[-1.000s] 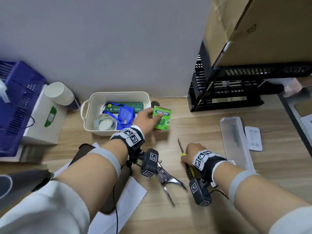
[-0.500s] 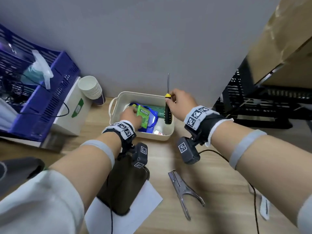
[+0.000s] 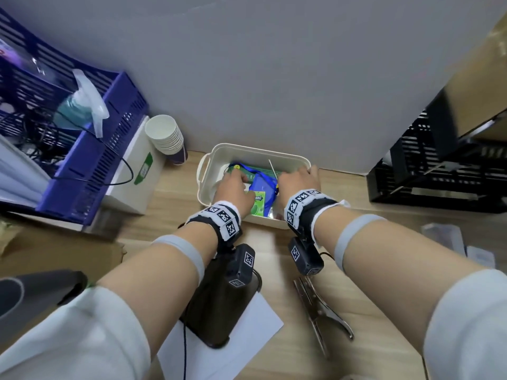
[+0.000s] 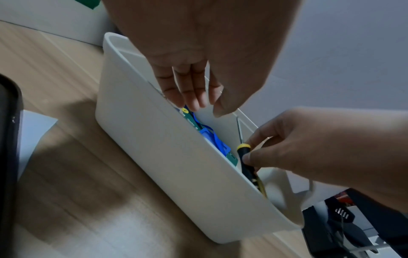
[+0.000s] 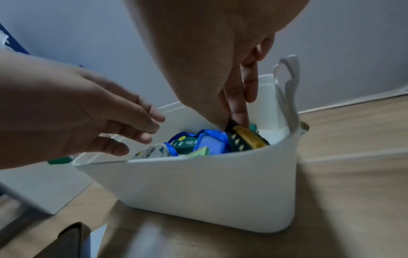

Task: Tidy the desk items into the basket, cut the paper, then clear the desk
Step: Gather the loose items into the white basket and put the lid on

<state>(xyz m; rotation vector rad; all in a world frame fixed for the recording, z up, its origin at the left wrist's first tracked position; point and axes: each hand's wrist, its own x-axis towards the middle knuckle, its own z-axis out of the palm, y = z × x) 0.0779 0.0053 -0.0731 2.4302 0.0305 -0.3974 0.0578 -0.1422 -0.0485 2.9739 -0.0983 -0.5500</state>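
A white basket [image 3: 290, 157] stands against the wall and holds a blue lanyard badge [image 3: 262, 182], a green card and a tape roll. The green gum box [image 3: 258, 205] lies in it, near the front wall. My left hand [image 3: 233, 175] hovers inside the basket [image 4: 176, 165] with relaxed fingers [image 4: 192, 94] and holds nothing. My right hand [image 3: 286, 178] pinches the black-and-yellow screwdriver [image 4: 244, 151] by its handle [image 5: 245, 139] at the basket's right end, the shaft [image 3: 273, 168] pointing up and back. White paper [image 3: 247, 341] lies near me.
Metal pliers [image 3: 321, 311] lie on the wooden desk in front of the basket, and a dark pouch [image 3: 219, 305] rests on the paper. Stacked paper cups [image 3: 164, 135], a white box [image 3: 131, 174] and a blue crate [image 3: 82, 138] stand left; a black crate [image 3: 439, 174] stands right.
My right hand has brought the screwdriver down from above the rim into the basket. My left hand has let go of the gum box, which now lies inside.
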